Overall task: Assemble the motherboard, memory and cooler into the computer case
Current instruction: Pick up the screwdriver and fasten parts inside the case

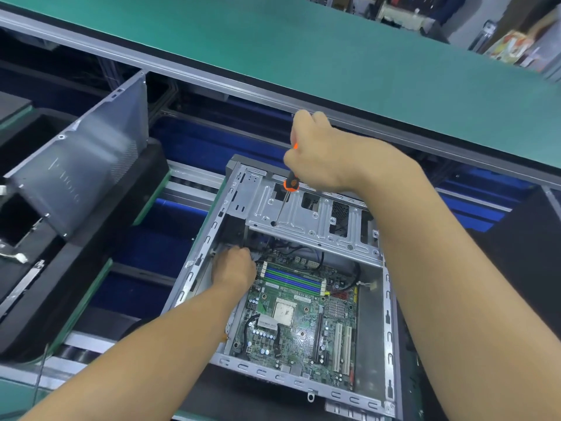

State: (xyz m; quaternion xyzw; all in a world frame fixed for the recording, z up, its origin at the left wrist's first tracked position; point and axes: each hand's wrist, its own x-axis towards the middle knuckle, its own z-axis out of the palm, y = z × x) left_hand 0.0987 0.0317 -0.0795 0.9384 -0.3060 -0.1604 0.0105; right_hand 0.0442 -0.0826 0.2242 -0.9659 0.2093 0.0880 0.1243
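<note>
Mostly hidden: screwdriver handle, inside right hand | left hand fingers unseen

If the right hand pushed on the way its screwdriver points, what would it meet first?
Probably the silver drive cage: the screwdriver in the right hand seems to touch a hole in it.

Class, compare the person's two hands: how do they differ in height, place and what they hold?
The right hand is raised above the drive cage, gripping an orange-and-black screwdriver; the left hand reaches low inside the computer case, beside the memory slots. Whether the left hand holds anything is hidden. Both work on the same case.
</note>
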